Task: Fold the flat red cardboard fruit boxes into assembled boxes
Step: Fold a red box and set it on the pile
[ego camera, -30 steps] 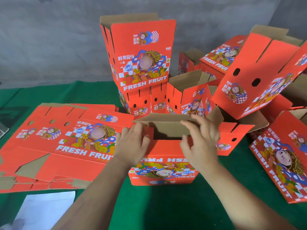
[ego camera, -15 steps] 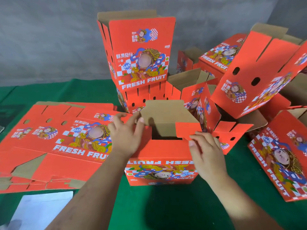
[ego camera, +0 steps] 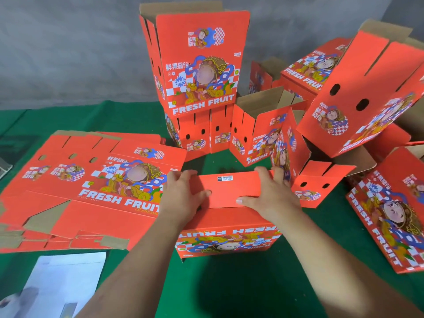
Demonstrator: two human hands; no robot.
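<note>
A green surface (ego camera: 229,283) is seen before a grey wall (ego camera: 68,53). A white sheet (ego camera: 64,278) lies at the near left. Left of the fingers, a stack of flat boxes (ego camera: 91,191) is spread on the surface. The left hand (ego camera: 181,198) is laid palm-down on the top flap (ego camera: 229,191) of the box (ego camera: 229,228) at the centre, fingers (ego camera: 183,175) spread slightly apart and hooked over the flap's far left edge, thumb flat on the red panel. The right hand (ego camera: 270,193) is pressed flat on the same flap, fingers extended together over its far right corner, thumb pointing inward. Nothing is clamped; the flap is only pressed down. Beyond the fingers, a tall box (ego camera: 199,65) is stood on others. Right of the fingers, assembled boxes (ego camera: 344,99) are piled, tilted.
</note>
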